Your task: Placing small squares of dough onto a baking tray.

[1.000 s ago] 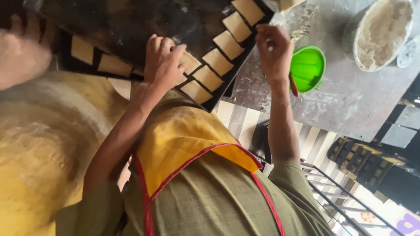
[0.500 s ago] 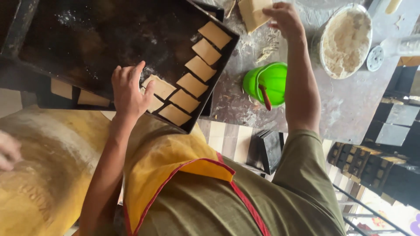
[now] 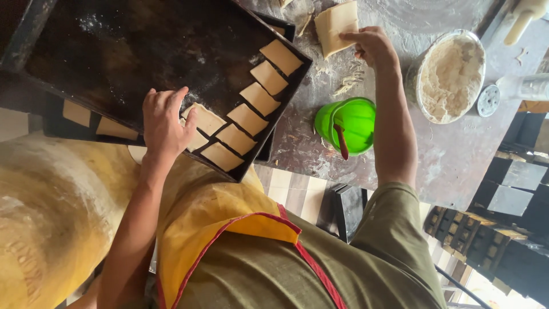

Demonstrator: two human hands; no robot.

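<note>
Left hand [image 3: 164, 121] covering part of a dough square [image 3: 207, 118] on the dark baking tray [image 3: 123, 51], second tray [image 3: 68, 127] beneath mostly hidden, rolling pin [image 3: 525, 16] cut off at top edge, folded dough sheet [image 3: 337, 26] partly under right hand [image 3: 374, 46], small round lid [image 3: 489, 100] too blurred to read.

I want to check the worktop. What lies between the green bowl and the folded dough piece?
In the head view, only floury tabletop with dough scraps separates green bowl and dough piece.
</note>
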